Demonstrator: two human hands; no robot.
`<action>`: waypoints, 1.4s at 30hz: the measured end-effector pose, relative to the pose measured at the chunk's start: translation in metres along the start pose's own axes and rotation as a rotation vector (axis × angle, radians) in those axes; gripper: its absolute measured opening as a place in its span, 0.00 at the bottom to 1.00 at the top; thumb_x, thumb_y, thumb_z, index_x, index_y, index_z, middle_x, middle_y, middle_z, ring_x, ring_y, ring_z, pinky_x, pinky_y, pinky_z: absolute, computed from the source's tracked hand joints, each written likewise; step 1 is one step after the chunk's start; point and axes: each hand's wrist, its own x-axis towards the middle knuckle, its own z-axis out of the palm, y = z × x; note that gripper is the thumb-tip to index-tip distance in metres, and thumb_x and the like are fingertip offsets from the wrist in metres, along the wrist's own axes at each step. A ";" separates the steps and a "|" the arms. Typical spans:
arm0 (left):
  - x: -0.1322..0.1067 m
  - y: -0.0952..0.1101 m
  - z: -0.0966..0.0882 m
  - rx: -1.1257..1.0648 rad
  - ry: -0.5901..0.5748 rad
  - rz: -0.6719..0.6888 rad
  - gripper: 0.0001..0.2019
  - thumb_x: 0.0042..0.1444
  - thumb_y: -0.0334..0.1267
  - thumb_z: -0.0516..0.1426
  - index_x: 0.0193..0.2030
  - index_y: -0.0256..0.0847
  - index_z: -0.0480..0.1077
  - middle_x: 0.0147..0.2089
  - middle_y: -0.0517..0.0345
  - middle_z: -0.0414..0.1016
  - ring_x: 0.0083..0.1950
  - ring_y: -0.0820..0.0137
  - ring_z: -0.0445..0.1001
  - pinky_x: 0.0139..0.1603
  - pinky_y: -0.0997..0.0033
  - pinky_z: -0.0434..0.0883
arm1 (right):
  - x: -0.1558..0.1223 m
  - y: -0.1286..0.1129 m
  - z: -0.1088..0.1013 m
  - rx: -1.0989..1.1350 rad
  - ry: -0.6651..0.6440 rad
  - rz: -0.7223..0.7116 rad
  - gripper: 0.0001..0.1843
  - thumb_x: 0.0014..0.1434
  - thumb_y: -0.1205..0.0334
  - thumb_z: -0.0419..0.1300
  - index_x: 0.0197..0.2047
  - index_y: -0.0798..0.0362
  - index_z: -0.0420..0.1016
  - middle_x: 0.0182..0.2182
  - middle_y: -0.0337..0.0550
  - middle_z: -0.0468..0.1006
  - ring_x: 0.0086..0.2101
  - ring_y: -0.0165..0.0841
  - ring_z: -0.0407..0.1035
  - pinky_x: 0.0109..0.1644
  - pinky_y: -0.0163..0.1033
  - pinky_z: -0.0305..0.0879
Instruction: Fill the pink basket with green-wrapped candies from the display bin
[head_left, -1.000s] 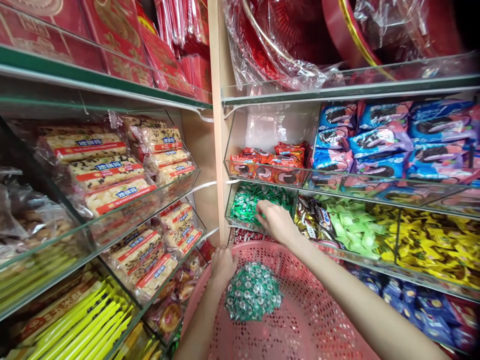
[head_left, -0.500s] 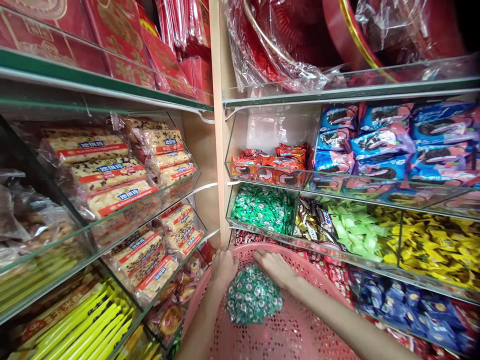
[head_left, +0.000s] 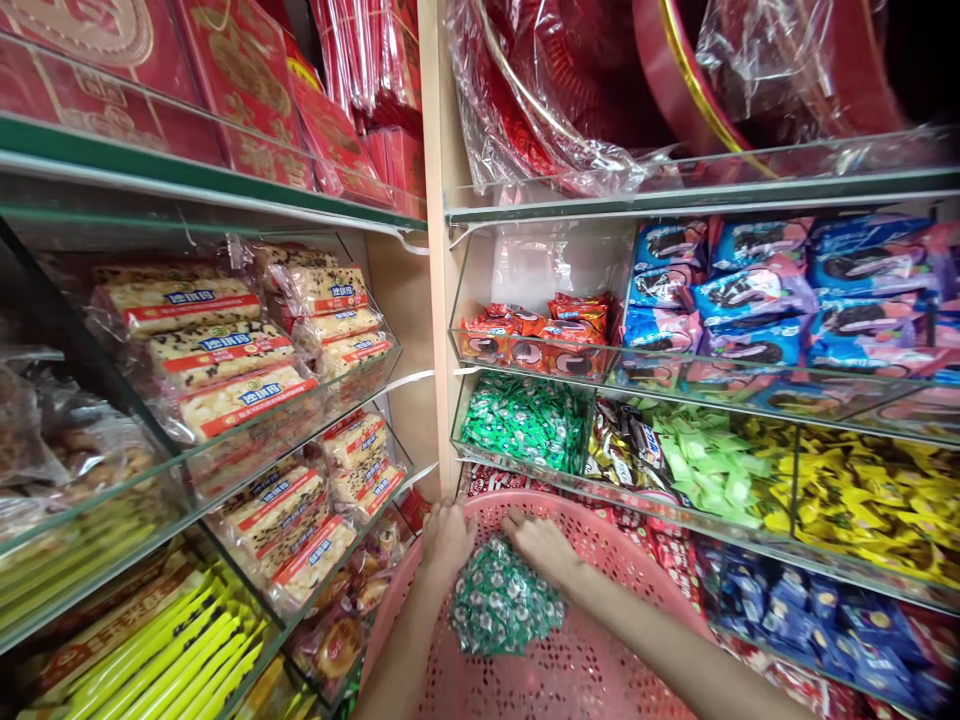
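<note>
A pink perforated plastic basket (head_left: 600, 610) stands in front of me, close against the shelves. Inside it lies a clear bag of green-wrapped candies (head_left: 504, 605). My left hand (head_left: 448, 535) is closed over the basket's far rim, just left of the bag. Beside the bag's upper right edge, my right hand (head_left: 541, 545) is closed with curled fingers and appears to grip the plastic there. Its fingertips are partly hidden. Behind the basket, a shelf compartment holds many loose green candies (head_left: 521, 420) of similar look.
Wrapped snack bars (head_left: 232, 350) fill the angled glass shelves at left. To the right are blue cookie packs (head_left: 750, 285), pale green candies (head_left: 709, 455), yellow candies (head_left: 877, 490) and dark blue packets (head_left: 817, 610). A wooden post (head_left: 439, 250) rises at the corner.
My right hand has shifted slightly left and down beside the bag. The left hand stays at the basket rim. The view has tilted slightly.
</note>
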 end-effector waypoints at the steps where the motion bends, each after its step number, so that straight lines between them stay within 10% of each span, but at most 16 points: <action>1: 0.000 0.000 0.001 -0.001 0.007 0.002 0.21 0.58 0.41 0.47 0.58 0.41 0.64 0.51 0.48 0.73 0.52 0.62 0.69 0.50 0.66 0.64 | -0.001 0.000 0.000 -0.006 0.000 -0.002 0.14 0.60 0.74 0.48 0.46 0.55 0.67 0.42 0.50 0.74 0.38 0.36 0.73 0.33 0.34 0.65; 10: 0.001 -0.002 0.005 0.007 0.012 0.006 0.21 0.58 0.42 0.48 0.57 0.42 0.64 0.50 0.47 0.73 0.52 0.61 0.69 0.47 0.66 0.65 | -0.012 -0.005 -0.080 0.061 0.145 0.000 0.10 0.64 0.67 0.46 0.41 0.52 0.68 0.40 0.46 0.74 0.34 0.34 0.72 0.30 0.34 0.57; 16: 0.000 -0.002 0.003 -0.005 0.001 -0.002 0.21 0.59 0.41 0.47 0.58 0.41 0.63 0.51 0.47 0.73 0.52 0.63 0.70 0.48 0.68 0.64 | 0.007 0.034 -0.133 0.175 0.295 0.184 0.10 0.64 0.63 0.47 0.41 0.51 0.68 0.39 0.44 0.74 0.36 0.32 0.70 0.32 0.33 0.55; 27: 0.001 -0.002 0.002 -0.023 0.013 0.001 0.21 0.59 0.41 0.47 0.58 0.40 0.64 0.50 0.47 0.74 0.52 0.61 0.70 0.48 0.66 0.64 | 0.032 0.071 -0.129 0.291 0.021 0.424 0.13 0.52 0.63 0.60 0.43 0.51 0.74 0.42 0.50 0.76 0.42 0.40 0.71 0.36 0.35 0.58; 42: 0.002 -0.002 0.002 0.005 -0.008 0.010 0.21 0.59 0.41 0.48 0.58 0.41 0.64 0.49 0.47 0.73 0.53 0.62 0.69 0.49 0.67 0.64 | 0.028 0.071 -0.128 0.360 0.060 0.323 0.08 0.53 0.70 0.56 0.33 0.53 0.76 0.33 0.44 0.77 0.36 0.31 0.69 0.34 0.32 0.55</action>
